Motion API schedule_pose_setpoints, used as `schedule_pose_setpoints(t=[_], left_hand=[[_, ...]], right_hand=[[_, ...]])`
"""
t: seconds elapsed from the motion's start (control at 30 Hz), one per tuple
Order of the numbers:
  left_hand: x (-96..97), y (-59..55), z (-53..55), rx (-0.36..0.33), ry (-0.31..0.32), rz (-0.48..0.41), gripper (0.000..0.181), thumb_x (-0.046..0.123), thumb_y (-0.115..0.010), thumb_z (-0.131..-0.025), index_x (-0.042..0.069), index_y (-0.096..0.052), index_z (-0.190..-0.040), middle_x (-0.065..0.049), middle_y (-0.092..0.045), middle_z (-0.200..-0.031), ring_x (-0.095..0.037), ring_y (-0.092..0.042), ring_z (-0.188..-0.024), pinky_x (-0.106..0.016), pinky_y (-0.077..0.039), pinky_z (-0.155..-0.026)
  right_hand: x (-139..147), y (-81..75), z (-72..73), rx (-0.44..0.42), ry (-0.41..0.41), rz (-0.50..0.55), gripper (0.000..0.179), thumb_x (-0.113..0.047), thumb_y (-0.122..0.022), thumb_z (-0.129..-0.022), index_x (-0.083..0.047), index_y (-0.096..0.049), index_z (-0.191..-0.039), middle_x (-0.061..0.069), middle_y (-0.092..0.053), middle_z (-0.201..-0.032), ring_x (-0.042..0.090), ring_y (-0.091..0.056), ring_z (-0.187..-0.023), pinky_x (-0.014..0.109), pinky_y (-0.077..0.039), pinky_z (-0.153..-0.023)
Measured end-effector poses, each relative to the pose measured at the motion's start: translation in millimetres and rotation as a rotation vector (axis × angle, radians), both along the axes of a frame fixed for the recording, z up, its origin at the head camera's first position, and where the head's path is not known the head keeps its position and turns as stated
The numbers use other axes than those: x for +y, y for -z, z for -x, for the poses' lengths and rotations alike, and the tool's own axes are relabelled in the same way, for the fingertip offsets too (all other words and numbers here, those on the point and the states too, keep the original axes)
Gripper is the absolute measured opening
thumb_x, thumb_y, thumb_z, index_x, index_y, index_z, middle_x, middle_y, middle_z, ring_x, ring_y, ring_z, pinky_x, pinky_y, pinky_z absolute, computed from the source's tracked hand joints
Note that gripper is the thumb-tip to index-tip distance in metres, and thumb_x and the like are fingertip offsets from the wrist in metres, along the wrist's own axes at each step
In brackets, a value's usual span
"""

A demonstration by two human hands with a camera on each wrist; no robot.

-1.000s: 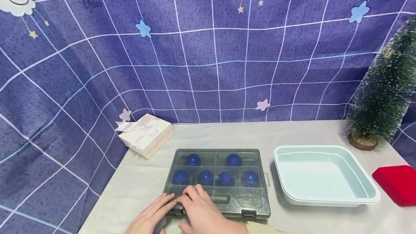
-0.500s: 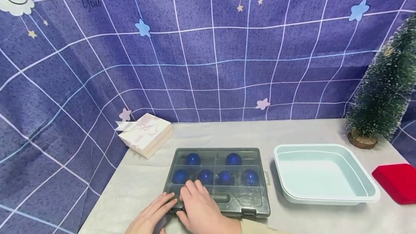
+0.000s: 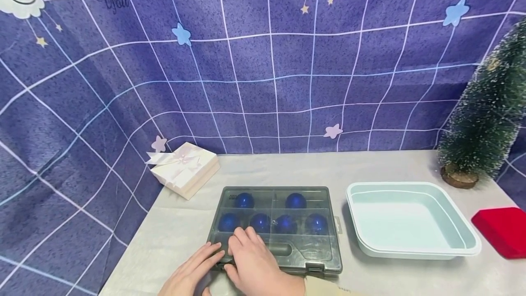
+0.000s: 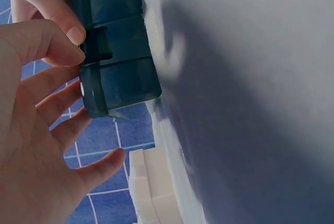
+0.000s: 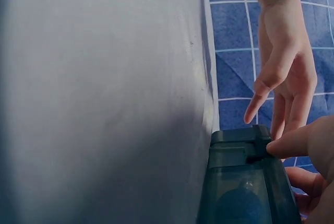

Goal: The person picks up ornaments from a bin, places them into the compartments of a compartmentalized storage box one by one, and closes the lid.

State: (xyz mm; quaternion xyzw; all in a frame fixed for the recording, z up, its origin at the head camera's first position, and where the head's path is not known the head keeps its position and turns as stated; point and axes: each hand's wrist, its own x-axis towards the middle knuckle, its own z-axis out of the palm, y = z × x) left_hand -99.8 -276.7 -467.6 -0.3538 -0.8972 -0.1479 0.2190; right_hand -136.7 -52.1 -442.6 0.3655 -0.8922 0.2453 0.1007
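A dark translucent plastic storage case (image 3: 306,252) lies closed, with several blue balls (image 3: 260,224) showing through its divided lid. At its front left corner, my left hand (image 3: 193,268) rests mostly straight fingers on the lid's edge; its thumb hangs apart from the case in the right wrist view. Beside it, my right hand (image 3: 259,264) has bent fingers on the lid and its thumb against the left front latch (image 4: 99,44), pinching the case's front edge. The right front latch (image 3: 314,267) is untouched.
Right of the case stands a pale blue tray (image 3: 415,256). A red object (image 3: 503,232) lies at the far right, below a small frosted Christmas tree (image 3: 478,136). At the back left sits a cream gift box (image 3: 186,170) with a ribbon. A purple-blue grid curtain (image 3: 250,81) hangs behind.
Over the first half second, my right hand shifted slightly left and its fingers settled closer together on the lid. Since then both hands have stayed nearly still, and the case keeps its place.
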Motion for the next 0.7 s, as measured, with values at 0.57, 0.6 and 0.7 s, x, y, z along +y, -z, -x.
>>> schedule_pose_setpoints(t=[0.57, 0.6, 0.7], left_hand=[[30.7, -47.5, 7.3, -0.141, -0.195, 0.177, 0.039, 0.012, -0.074, -0.066, 0.02, -0.07, -0.104, 0.007, -0.064, -0.11, -0.018, -0.063, -0.098, -0.04, -0.054, -0.072], [33.7, -53.4, 9.3, -0.152, -0.209, 0.196, 0.034, 0.013, -0.074, -0.067, 0.02, -0.069, -0.1, 0.008, -0.063, -0.105, -0.018, -0.063, -0.094, -0.04, -0.053, -0.07], [42.1, -69.5, 20.6, -0.183, -0.214, 0.231, 0.022, 0.014, -0.074, -0.071, 0.021, -0.068, -0.09, 0.012, -0.06, -0.09, -0.013, -0.061, -0.079, -0.038, -0.049, -0.063]], right_hand=[[84.6, -32.9, -3.0, 0.099, -0.254, -0.081, 0.026, -0.024, -0.068, -0.096, -0.011, -0.069, -0.118, 0.001, -0.063, -0.127, 0.015, -0.058, -0.12, 0.034, -0.047, -0.103], [93.1, -35.2, -2.8, 0.118, -0.23, -0.078, 0.026, -0.024, -0.068, -0.095, -0.011, -0.069, -0.117, 0.002, -0.064, -0.126, 0.016, -0.059, -0.12, 0.037, -0.047, -0.103], [119.4, -41.5, 2.6, 0.164, -0.151, -0.056, 0.026, -0.025, -0.07, -0.093, -0.012, -0.07, -0.115, 0.002, -0.066, -0.123, 0.018, -0.061, -0.117, 0.041, -0.048, -0.103]])
